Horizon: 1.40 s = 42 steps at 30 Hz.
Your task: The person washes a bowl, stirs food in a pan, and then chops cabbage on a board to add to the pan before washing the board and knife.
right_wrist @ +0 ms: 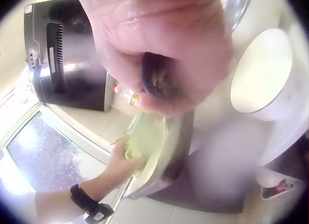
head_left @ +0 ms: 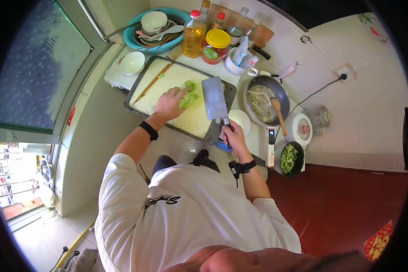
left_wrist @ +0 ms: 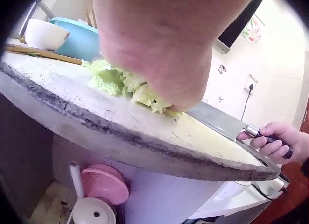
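Observation:
My left hand (head_left: 171,103) holds down a small heap of pale green lettuce leaves (head_left: 189,96) on the white cutting board (head_left: 143,99). In the left wrist view the crumpled leaves (left_wrist: 108,78) stick out from under the palm, and most of the fingers are hidden. My right hand (head_left: 233,134) grips the black handle of a cleaver (head_left: 215,99). Its broad blade is just right of the leaves, over the board's right part. The right wrist view shows the handle's butt end (right_wrist: 161,76) inside the curled fingers. A pair of chopsticks (head_left: 154,82) lies along the board's left side.
Behind the board stand a white bowl (head_left: 132,63), a blue basin (head_left: 130,36) of dishes, an oil bottle (head_left: 192,38) and a yellow-lidded jar (head_left: 216,41). At right are a pan (head_left: 283,97) with a wooden spatula, a white bowl (head_left: 241,119) and a small pan of chopped greens (head_left: 289,158).

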Motion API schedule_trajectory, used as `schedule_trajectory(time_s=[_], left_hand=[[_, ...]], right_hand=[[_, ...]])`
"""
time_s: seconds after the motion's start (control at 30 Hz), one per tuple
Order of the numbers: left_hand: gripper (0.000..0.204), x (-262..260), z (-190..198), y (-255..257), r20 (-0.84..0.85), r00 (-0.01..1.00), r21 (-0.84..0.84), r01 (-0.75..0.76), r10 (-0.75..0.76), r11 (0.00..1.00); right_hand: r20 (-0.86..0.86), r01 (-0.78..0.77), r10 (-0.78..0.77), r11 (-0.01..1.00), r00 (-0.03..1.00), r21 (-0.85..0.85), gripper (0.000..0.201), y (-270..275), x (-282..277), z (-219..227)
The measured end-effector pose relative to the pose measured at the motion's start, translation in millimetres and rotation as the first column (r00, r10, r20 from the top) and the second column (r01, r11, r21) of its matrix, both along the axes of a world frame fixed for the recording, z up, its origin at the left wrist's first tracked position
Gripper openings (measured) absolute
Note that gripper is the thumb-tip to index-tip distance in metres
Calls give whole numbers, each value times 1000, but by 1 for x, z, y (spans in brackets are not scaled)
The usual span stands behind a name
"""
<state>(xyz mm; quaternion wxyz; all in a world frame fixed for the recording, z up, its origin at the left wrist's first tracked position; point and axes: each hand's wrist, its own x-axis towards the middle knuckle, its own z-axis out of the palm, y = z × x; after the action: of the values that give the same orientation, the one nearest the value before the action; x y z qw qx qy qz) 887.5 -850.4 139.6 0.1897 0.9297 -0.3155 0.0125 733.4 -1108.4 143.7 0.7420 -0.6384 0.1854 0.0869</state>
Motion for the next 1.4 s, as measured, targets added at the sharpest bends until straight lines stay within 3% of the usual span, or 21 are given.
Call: schedule_trajectory(time_s=[0.17, 0.23, 0.27, 0.33, 0.37, 0.43, 0.47, 0.53, 0.67, 0.73, 0.8, 0.87, 0.97, 1.03, 1.07, 1.13, 1.17, 1.23, 1.3, 1.37, 1.4], left_hand=[[85, 1, 24, -7, 42, 996, -32, 81, -79, 996], [77, 7, 43, 3, 236, 954, -27, 196, -185, 980], [77, 15, 42, 11, 237, 950, -19, 217, -206, 976], [64, 41, 33, 30, 175, 984, -248, 58, -14, 967], [64, 53, 28, 36, 176, 984, -247, 76, -32, 966], [43, 71, 17, 45, 393, 914, 168, 31, -96, 985], [43, 79, 10, 47, 393, 914, 162, 43, -104, 986], [24, 89, 0, 48, 389, 906, 316, 38, -166, 948], [9, 101, -9, 49, 394, 897, 322, 71, -201, 944], [12, 105, -3, 51, 311, 930, 302, 97, -195, 948], [17, 99, -14, 50, 278, 957, -62, 108, -87, 992], [14, 75, 2, 37, 83, 995, -387, 87, -59, 918], [21, 43, -4, 23, -1, 985, -406, 158, -174, 900], [46, 24, -10, 14, 25, 991, -391, 131, -132, 911], [46, 17, -7, 9, 25, 989, -395, 145, -148, 907], [74, -1, 14, 0, 84, 987, -274, 153, -135, 949], [74, -3, 13, -4, 84, 987, -276, 158, -140, 948], [90, -3, 8, -14, 121, 987, -117, 117, -102, 986], [90, 6, -17, -19, 105, 987, -162, 138, -122, 977], [91, 10, -27, -20, 88, 985, -206, 161, -145, 965], [90, 10, -25, -21, 37, 991, -306, 134, -129, 943]], right_hand=[[23, 0, -1, 1000, 1000, 6, 14, -3, 5, -2], [26, 18, -19, 1000, 999, 11, 14, -2, 6, -6], [30, 37, -37, 999, 999, 21, 14, 0, 3, -9], [34, 78, -79, 996, 996, 35, 14, 4, -1, -13], [37, 84, -85, 996, 996, 28, 14, 6, -1, -14], [35, 100, -101, 995, 994, 16, 14, 15, -2, -14], [27, 129, -129, 992, 991, 17, 15, 19, -3, -13], [16, 168, -168, 986, 986, 9, 15, 27, -5, -8], [22, 190, -189, 980, 982, -60, 14, 37, -7, 1], [25, 224, -223, 972, 974, -68, 15, 40, -6, 3], [6, 158, -158, 984, 987, -84, 16, 41, -9, -2], [26, 157, -155, 982, 988, -102, 21, 48, -10, 2], [25, 191, -190, 973, 981, -127, 24, 56, -10, -2], [25, 200, -199, 961, 980, -193, 24, 64, -9, -1], [25, 216, -215, 956, 976, -198, 24, 67, -8, 0], [44, 172, -166, 946, 985, -274, 25, 76, -6, 0], [63, 147, -135, 944, 989, -296, 31, 77, -4, -5], [66, 141, -126, 930, 990, -340, 36, 84, -2, -11], [70, 134, -116, 914, 991, -382, 41, 89, 1, -17], [197, 137, -24, 798, 980, -586, 49, 94, 3, -22], [197, 140, -27, 798, 980, -586, 49, 98, 3, -20]])
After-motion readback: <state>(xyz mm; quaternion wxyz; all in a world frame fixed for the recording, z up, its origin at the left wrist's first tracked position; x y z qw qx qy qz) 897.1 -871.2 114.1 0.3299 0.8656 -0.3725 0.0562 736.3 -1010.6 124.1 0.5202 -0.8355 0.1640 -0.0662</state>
